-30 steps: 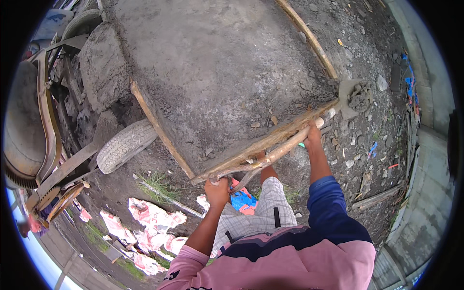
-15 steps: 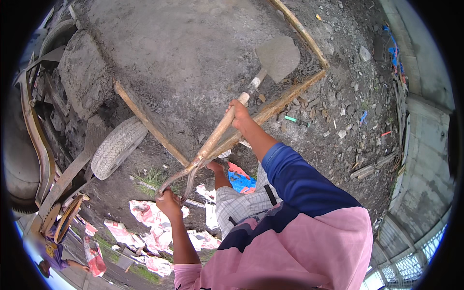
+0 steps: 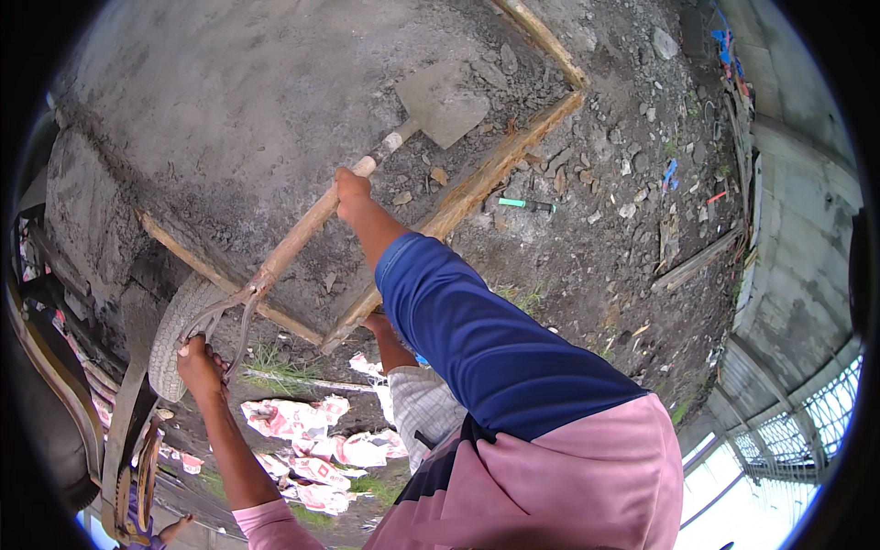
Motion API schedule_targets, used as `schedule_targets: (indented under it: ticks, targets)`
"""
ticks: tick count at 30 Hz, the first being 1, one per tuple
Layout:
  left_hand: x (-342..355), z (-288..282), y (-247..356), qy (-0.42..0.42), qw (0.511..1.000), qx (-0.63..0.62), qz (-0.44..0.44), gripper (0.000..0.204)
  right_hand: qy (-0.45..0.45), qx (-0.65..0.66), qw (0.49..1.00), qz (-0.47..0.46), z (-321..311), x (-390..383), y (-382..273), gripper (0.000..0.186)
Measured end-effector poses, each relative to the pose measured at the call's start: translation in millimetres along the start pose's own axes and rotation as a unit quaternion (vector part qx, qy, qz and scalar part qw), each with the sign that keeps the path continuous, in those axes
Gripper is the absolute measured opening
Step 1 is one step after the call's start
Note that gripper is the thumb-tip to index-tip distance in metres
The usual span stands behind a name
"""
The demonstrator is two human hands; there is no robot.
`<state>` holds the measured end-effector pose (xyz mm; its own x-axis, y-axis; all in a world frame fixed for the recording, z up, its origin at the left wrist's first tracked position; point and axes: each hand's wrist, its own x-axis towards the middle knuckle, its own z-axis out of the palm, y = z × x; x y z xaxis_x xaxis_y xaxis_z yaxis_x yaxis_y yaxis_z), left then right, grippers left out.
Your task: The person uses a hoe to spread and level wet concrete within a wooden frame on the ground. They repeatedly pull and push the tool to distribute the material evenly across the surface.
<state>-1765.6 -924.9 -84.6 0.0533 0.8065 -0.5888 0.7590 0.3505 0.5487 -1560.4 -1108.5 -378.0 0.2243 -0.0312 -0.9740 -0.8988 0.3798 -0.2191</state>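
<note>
Shovel: long pale wooden shaft, grey metal D-shaped grip at the rear end, flat blade coated in grey cement. The blade lies on the grey cement bed, close to the wooden frame board that borders the bed, on the bed side of it. Left hand is closed around the D-grip, outside the frame board, near the tyre. Right hand is closed around the shaft, over the bed, short of the blade. A green-handled tool lies on the rubble beyond the frame board.
</note>
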Motion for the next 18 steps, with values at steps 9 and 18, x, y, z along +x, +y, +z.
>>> schedule_targets:
  ticks: [9, 18]
  targets:
    - [-57, 78, -5, -0.054, 0.994, -0.089, 0.03, 0.015, -0.006, 0.018, 0.998, -0.06, -36, 23, -95, 0.014]
    - [-141, 71, -84, -0.197, 0.955, -0.149, 0.165, 0.01, -0.096, 0.195, 0.96, -0.177, -193, -158, -198, 0.016]
